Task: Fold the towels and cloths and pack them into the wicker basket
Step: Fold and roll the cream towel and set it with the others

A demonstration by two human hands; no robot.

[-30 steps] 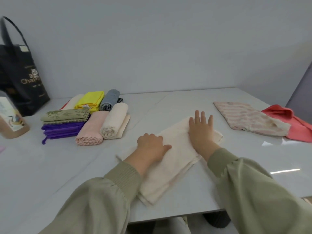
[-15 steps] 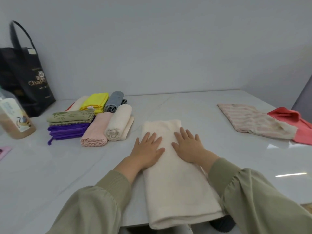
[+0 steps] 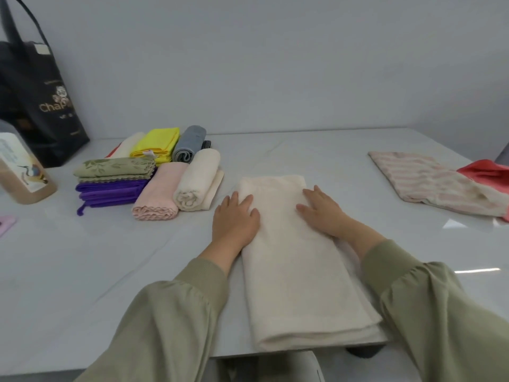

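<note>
A long cream towel (image 3: 297, 271), folded into a strip, lies on the white table (image 3: 82, 271) and runs from the near edge away from me. My left hand (image 3: 235, 220) rests flat on its left edge with fingers straight. My right hand (image 3: 321, 209) presses flat on its right side. To the left lie finished cloths: a rolled cream towel (image 3: 197, 183), a pink one (image 3: 158, 195), a purple stack (image 3: 110, 190) under a green cloth (image 3: 115, 166), a yellow cloth (image 3: 157, 143) and a grey roll (image 3: 190, 143). No wicker basket is in view.
A striped pink cloth (image 3: 429, 180) and a red cloth (image 3: 486, 175) lie unfolded at the right. A black tote bag (image 3: 41, 106) stands at the back left by the wall, with a brown labelled bottle (image 3: 22, 172) in front of it. A small pink object (image 3: 5, 223) sits at the left edge.
The cream towel was turned from lying slantwise to pointing straight away from me. Both hands then slid up it toward its far end, flat on the cloth.
</note>
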